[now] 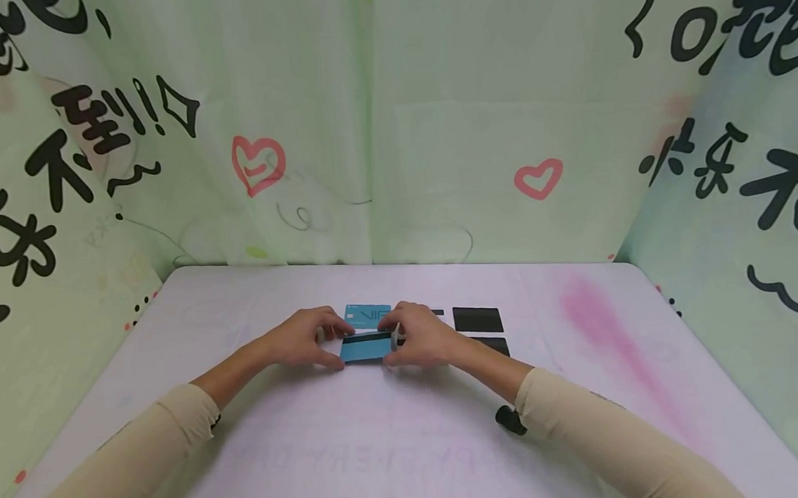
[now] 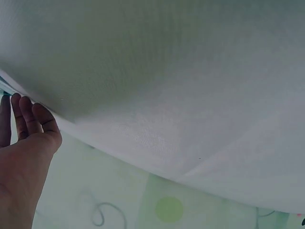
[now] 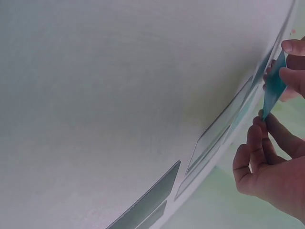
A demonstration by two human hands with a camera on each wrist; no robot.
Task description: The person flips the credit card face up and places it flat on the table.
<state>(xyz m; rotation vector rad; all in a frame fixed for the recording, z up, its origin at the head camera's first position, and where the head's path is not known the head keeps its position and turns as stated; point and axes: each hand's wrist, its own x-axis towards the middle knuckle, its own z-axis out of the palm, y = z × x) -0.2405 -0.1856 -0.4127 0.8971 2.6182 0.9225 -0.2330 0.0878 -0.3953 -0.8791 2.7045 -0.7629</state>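
Note:
A blue card (image 1: 366, 348) with a black stripe along its upper part is held between both hands. My left hand (image 1: 309, 339) pinches its left edge, fingers at the far corner and thumb at the near one. The right hand (image 1: 422, 336) grips the opposite edge in the same way. In the right wrist view, the blue card (image 3: 275, 86) is tilted up off the tabletop, with right fingertips at its lower end. Just beyond it lies another blue card (image 1: 362, 315) lettered VIP, partly covered by the right fingers.
Two black cards, a far one (image 1: 479, 319) and a nearer one (image 1: 497, 344), lie right of the hands; the right wrist overlaps the nearer. A dark-striped card (image 1: 438, 312) shows partly behind the right hand. The white table (image 1: 355, 447) meets printed curtains (image 1: 447, 126).

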